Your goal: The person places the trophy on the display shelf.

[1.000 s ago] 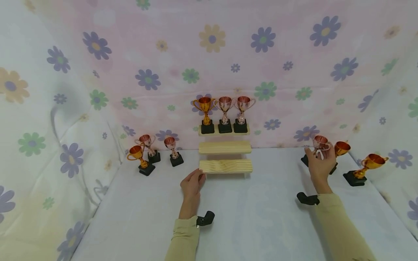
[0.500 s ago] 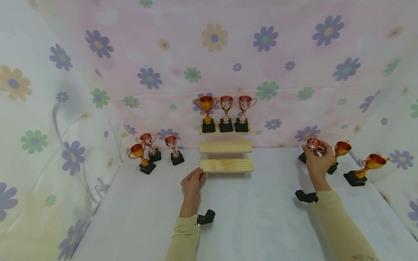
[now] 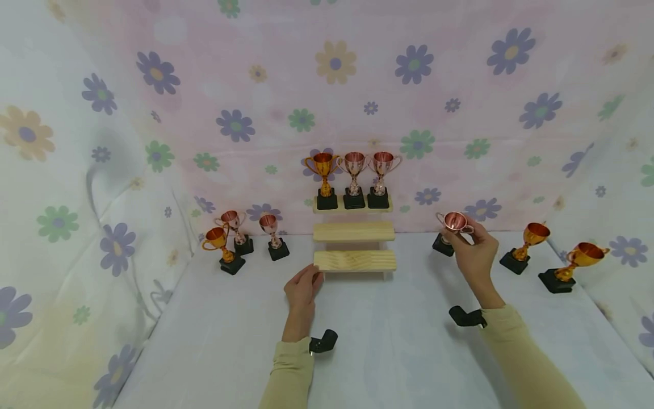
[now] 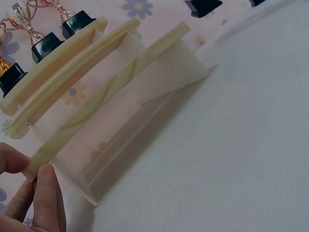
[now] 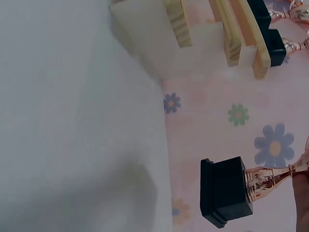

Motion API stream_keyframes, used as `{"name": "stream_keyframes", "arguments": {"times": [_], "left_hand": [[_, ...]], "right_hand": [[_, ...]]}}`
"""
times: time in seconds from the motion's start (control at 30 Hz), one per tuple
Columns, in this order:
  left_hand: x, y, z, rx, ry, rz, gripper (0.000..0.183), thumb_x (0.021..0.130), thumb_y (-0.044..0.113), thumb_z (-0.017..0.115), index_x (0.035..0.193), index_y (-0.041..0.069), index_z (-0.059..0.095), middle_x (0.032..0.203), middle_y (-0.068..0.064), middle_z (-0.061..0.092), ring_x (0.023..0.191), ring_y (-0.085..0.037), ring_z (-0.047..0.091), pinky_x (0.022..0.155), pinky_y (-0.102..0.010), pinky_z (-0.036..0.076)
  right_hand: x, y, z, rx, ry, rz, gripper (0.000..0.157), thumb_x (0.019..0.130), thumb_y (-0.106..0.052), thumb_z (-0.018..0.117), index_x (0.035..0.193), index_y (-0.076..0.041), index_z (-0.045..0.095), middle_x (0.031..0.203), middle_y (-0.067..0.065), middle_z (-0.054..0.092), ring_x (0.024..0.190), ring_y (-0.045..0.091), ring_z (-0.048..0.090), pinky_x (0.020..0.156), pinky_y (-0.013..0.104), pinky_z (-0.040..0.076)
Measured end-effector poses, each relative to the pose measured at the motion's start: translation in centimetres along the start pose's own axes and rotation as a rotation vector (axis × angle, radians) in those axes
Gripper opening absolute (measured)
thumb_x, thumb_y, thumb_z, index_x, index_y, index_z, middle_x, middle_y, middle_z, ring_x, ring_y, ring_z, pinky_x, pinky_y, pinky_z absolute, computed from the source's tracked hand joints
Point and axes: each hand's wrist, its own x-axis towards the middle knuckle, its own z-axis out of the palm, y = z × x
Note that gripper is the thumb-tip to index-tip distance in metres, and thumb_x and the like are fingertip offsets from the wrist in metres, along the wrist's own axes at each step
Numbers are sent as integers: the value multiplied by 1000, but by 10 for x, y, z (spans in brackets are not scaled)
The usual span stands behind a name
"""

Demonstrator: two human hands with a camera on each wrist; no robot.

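Note:
My left hand (image 3: 302, 289) pinches the left end of the lowest wooden step (image 3: 355, 261) of a three-tier display stand; the left wrist view shows thumb and fingers on that end. My right hand (image 3: 475, 258) holds a rose-gold trophy cup (image 3: 455, 222) with a black base (image 5: 224, 191). It is off the table, to the right of the stand. On the top step (image 3: 352, 209) stand one gold trophy (image 3: 324, 166) and two rose-gold trophies (image 3: 354, 165), side by side. The middle step (image 3: 353, 231) carries nothing.
Left of the stand, one gold trophy (image 3: 217, 238) and two rose-gold ones (image 3: 269, 224) stand on the white-covered table (image 3: 388, 341). Two gold trophies (image 3: 533, 234) stand at the far right. Flowered cloth (image 3: 276, 91) hangs behind and at both sides.
My right hand has lifted the rose-gold trophy from beside the gold ones and carried it left toward the stand. My left hand stays on the lowest step.

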Motion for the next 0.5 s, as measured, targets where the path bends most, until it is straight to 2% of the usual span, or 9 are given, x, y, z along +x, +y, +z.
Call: {"name": "stream_keyframes", "arguments": {"times": [0.13, 0.23, 0.3, 0.5], "left_hand": [[0, 0, 0, 4, -7, -6, 32, 92, 2, 70, 121, -8, 67, 105, -16, 67, 86, -14, 69, 80, -23, 62], [0, 1, -1, 4, -4, -1, 32, 91, 2, 70, 121, -9, 67, 104, -15, 67, 85, -13, 69, 79, -23, 62], [1, 1, -2, -1, -4, 2, 32, 91, 1, 70, 121, -9, 67, 102, -15, 68, 84, -13, 69, 78, -23, 62], [2, -1, -1, -14, -14, -4, 32, 91, 2, 70, 121, -9, 67, 103, -15, 67, 85, -14, 68, 79, -22, 62]], "right_hand": [[-3, -18, 12, 20, -71, -54, 43, 78, 17, 78, 120, 14, 67, 110, 23, 68, 93, 6, 63, 85, 13, 56], [-4, -26, 20, 35, -113, -76, 44, 77, 18, 78, 120, 15, 67, 107, 24, 67, 93, 5, 63, 86, 14, 56], [-4, -31, 24, 43, -133, -85, 45, 78, 18, 78, 121, 15, 66, 104, 19, 67, 93, 4, 63, 86, 14, 56], [-2, -48, 36, 128, -206, -75, 45, 79, 18, 76, 123, 15, 65, 102, -5, 65, 92, 4, 63, 84, 13, 57]]}}
